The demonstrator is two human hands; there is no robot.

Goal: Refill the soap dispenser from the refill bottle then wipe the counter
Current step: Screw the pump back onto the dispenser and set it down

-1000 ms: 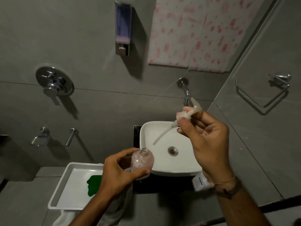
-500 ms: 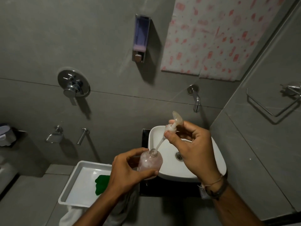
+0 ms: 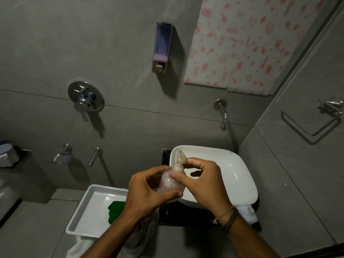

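Pump head (image 3: 180,157) is now sitting down on the neck of the soap dispenser (image 3: 170,184). Half a second ago it was raised, with only its tube tip at the neck; a second ago it was being held off over the basin (image 3: 240,164). The tube is no longer showing. The right hand (image 3: 204,185) has come down and in, and is now lying close beside the left hand (image 3: 147,190).

The dispenser's long axis is running from the person toward the back wall in this view, neck and pump at the far end and base at the near end. The pump spout is pointing up and away, toward the wall. True tilt is hard to tell from above.

The left hand is gripping the dispenser's round body from the left, with the thumb across the near side and the fingers curled behind. The right hand is pinching the pump collar from the right with thumb and forefinger, other fingers arched above. Both hands are clamped on the same item, which is sitting between them.

The dispenser is being held in the air over the basin's front left rim, above the left part of the dark table (image 3: 167,215). A white tray (image 3: 87,213) with a green cloth (image 3: 116,209) is lying left of the table. A white container (image 3: 245,213) is peeking out under the basin's front right corner, mostly hidden.
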